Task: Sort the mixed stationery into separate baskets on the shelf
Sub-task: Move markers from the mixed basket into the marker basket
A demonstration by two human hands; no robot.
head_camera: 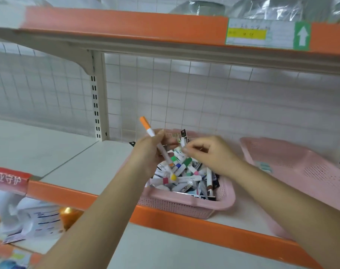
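On the white shelf with its orange front edge, backed by a white wire grid and roofed by an upper shelf that carries a blurred price label, two pink perforated baskets stand well apart from each other. The right basket sits tilted at the edge of view, and only a small pale blue item shows inside it. The middle basket stands near the front edge of the shelf and is heaped with mixed stationery: short white markers with green, blue, pink and yellow caps, lying across dark printed packets. Both bare forearms reach in from below and meet over this basket. The left hand has its fingers curled round an orange-capped marker, which it holds slanted above the heap with the cap pointing up and to the left. The right hand hovers just beside it over the back of the basket, fingertips drawn together; something pale shows at them, but blur keeps me from telling whether they pinch it. Down on the lower shelf at the left lie white packages
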